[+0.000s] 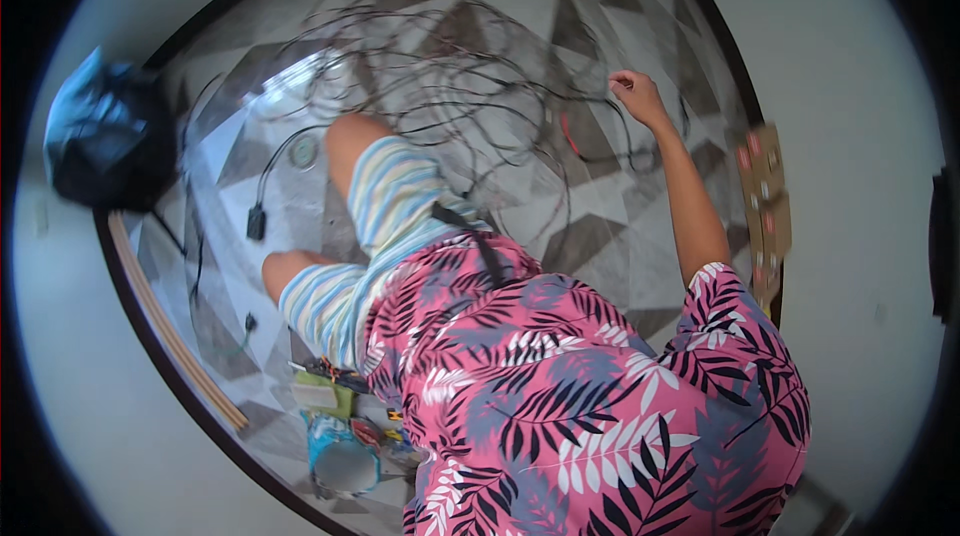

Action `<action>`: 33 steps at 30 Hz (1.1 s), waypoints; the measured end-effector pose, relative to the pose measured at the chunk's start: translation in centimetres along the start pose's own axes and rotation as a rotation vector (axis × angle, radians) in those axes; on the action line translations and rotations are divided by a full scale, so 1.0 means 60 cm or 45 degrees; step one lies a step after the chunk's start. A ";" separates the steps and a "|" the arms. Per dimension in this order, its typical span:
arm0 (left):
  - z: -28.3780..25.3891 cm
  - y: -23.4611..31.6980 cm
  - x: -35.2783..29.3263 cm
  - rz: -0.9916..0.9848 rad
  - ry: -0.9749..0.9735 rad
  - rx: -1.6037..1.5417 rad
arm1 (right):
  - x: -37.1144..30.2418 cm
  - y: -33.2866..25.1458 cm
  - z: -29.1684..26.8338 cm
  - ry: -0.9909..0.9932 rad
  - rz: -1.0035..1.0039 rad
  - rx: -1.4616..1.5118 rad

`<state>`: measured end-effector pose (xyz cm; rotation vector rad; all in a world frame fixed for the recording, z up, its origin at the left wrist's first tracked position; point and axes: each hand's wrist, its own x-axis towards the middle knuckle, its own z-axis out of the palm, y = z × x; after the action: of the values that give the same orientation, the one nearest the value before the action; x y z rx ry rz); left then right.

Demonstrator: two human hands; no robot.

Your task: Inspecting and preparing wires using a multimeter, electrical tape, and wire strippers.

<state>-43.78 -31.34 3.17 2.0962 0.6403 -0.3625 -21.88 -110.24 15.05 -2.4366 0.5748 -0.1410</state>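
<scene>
My right hand [640, 99] reaches out over the floor at the upper right. Its fingers are closed in a pinch at a black cable [574, 96], which bends down past the fingertips. A wide tangle of thin dark and reddish cables [440, 61] spreads across the patterned floor in front of my legs. A short red piece [569, 135] lies just left of that cable's bend. Nearer my knee, a black cable ends in a black box-shaped plug or adapter [256, 223]. My left hand is out of view.
A black plastic bag [112, 136] stands at the left wall. Long wooden strips [178, 321] lie along the skirting. A blue-wrapped roll or tub [342, 458] and small tools sit beside my hip. Flattened cardboard [768, 206] leans at the right wall. A small plug [250, 322] lies left.
</scene>
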 end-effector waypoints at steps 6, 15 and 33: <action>-0.064 0.037 0.061 -0.231 -0.221 -0.060 | -0.256 0.277 -0.003 0.032 0.476 -0.031; -0.143 0.078 0.203 -0.272 -0.049 -0.027 | -0.433 0.280 0.188 -0.516 1.123 0.176; -0.219 0.098 0.213 -0.514 -0.518 0.456 | -0.571 0.325 0.050 -0.103 1.437 0.481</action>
<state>-29.65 -19.36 8.45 2.1190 0.7902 -1.1722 -59.18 -107.49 2.24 -1.4650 1.5994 0.2907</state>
